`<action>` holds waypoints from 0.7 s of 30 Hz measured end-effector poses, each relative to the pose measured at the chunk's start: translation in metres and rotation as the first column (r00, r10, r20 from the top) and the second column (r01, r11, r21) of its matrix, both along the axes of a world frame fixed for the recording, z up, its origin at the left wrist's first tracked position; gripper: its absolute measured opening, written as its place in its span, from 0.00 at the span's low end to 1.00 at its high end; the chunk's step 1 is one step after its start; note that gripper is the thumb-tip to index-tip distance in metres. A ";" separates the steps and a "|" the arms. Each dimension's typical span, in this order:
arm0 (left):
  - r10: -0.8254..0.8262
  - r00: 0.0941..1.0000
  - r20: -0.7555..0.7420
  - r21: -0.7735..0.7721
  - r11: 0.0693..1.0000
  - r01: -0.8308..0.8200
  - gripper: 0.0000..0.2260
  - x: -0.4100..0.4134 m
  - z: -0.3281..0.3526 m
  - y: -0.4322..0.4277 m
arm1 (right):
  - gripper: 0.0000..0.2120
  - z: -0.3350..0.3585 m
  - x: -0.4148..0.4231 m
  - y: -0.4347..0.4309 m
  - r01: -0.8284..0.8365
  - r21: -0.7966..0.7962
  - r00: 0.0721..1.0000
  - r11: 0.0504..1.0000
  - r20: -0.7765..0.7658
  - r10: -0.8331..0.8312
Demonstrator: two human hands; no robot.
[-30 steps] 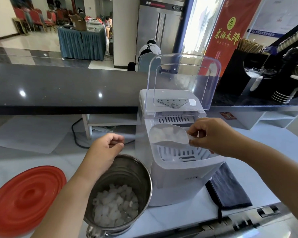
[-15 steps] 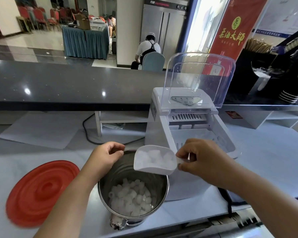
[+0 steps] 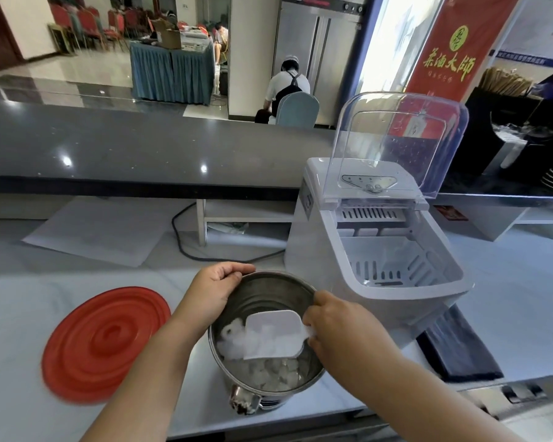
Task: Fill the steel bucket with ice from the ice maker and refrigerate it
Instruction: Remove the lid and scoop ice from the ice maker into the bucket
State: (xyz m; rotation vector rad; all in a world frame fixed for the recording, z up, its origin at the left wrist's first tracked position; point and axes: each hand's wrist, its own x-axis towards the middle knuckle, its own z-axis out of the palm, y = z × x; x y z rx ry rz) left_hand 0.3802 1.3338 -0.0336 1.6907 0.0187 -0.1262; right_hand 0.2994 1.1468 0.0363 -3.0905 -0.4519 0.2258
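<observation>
The steel bucket (image 3: 268, 295) stands upright on the pale tabletop (image 3: 20, 307), near its front edge and just left of the ice maker (image 3: 313, 250), with a side handle facing the camera. A layer of ice (image 3: 278, 376) lies on its bottom. The left hand (image 3: 214, 290) grips the far left part of the rim, fingers curled over the edge and thumb on the outside. The right hand (image 3: 336, 327) pinches the handle of a white plastic scoop (image 3: 275, 330), which is inside the mouth of the bucket and tilted mouth-down to the left, with ice cubes at its open end. The ice maker is white; its clear lid (image 3: 399, 138) stands raised at the back, and the slotted basket (image 3: 393, 260) inside is open to view. A dark cloth (image 3: 457, 349) lies under and in front of the machine on its right side. To the left of the bucket, well apart from it, a round red lid (image 3: 106, 342) lies flat on the tabletop. Farther back lie a white sheet (image 3: 99, 234) and a black cable (image 3: 186, 244) running toward the ice maker, below a raised dark counter (image 3: 141, 148).
</observation>
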 end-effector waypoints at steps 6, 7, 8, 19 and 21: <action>0.002 1.000 0.004 0.006 1.000 -0.002 0.14 0.001 0.000 0.001 | 0.09 0.000 0.003 0.007 -0.034 -0.090 0.999 0.995 0.000 0.034; 0.004 1.000 -0.004 -0.006 1.000 -0.004 0.14 0.001 0.000 0.000 | 0.09 0.002 0.003 0.006 -0.042 -0.098 0.999 0.994 0.010 0.043; 0.006 1.000 -0.014 -0.015 1.000 -0.006 0.14 0.000 0.000 0.000 | 0.08 0.004 0.003 0.005 -0.048 -0.098 0.999 0.994 0.018 0.050; 0.006 1.000 -0.011 0.130 0.992 -0.004 0.12 0.003 0.013 -0.004 | 0.07 0.036 0.002 -0.031 0.036 0.194 0.996 0.980 0.078 -0.052; -0.008 1.000 0.017 0.186 0.983 0.005 0.10 0.004 0.018 -0.008 | 0.07 0.044 0.004 -0.042 0.059 0.252 0.993 0.966 0.086 -0.083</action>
